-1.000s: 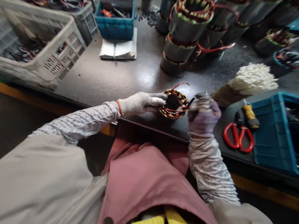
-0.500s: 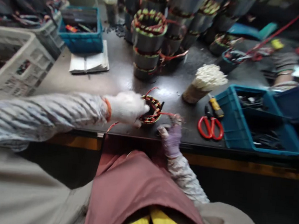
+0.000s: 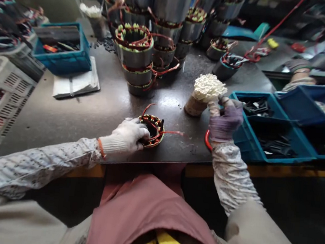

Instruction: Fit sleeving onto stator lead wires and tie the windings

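A motor stator (image 3: 159, 137), a ring of copper windings with red leads, lies near the table's front edge. My left hand (image 3: 131, 135), in a white glove, grips its left side with fingers curled into the bore. My right hand (image 3: 226, 118), in a purple glove with light fingertips, is at the right edge of a bundle of thin white sticks (image 3: 208, 87) standing in a brown holder (image 3: 195, 106). Its thumb and fingers are bent together at the sticks; whatever is between them is hidden. Red-handled scissors (image 3: 207, 140) lie partly covered under that hand.
Stacked stators (image 3: 136, 54) stand at the back. Blue bins (image 3: 275, 148) with black pieces sit at right, near a co-worker's gloved hand (image 3: 298, 67). At left are a blue basket (image 3: 67, 59) on a paper pad (image 3: 76, 85) and a white crate (image 3: 6, 103).
My right hand has left the stator's red lead and moved right and up to the white sticks, over the scissors. My left hand stays on the stator. The view has shifted.
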A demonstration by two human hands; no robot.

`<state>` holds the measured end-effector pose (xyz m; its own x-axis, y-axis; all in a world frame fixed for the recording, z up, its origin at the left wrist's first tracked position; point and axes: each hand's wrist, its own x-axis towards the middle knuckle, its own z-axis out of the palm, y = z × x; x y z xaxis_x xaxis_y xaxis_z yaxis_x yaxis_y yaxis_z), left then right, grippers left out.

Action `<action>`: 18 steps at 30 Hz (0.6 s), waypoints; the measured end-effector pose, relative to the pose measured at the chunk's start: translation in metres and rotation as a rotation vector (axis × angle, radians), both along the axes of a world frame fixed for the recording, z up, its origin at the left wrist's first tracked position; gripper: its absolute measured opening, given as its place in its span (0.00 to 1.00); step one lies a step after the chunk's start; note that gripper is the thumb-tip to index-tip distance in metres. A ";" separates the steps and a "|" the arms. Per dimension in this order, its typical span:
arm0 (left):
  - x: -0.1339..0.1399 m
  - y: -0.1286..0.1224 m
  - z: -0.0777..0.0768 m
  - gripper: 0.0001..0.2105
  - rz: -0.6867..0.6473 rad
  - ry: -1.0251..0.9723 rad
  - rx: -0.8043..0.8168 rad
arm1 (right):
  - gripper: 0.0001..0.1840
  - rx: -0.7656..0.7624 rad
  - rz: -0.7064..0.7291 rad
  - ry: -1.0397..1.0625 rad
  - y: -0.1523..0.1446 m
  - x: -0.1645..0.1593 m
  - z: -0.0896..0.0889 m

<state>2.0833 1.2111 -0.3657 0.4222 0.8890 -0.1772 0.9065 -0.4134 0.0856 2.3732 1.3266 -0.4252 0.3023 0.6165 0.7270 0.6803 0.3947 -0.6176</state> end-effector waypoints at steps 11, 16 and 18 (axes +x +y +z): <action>0.013 -0.011 -0.010 0.09 0.118 -0.226 0.087 | 0.09 0.340 0.017 -0.073 0.040 0.004 0.004; 0.018 -0.011 -0.016 0.10 0.010 -0.065 0.132 | 0.10 0.360 0.113 0.173 0.040 0.008 0.029; 0.014 -0.012 -0.018 0.12 -0.017 -0.040 0.133 | 0.13 0.399 0.088 0.356 0.040 0.007 0.042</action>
<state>2.0975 1.1987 -0.3833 0.4420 0.8961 -0.0410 0.8961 -0.4390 0.0651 2.3798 1.3671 -0.3832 0.5320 0.3473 0.7722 0.4103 0.6921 -0.5939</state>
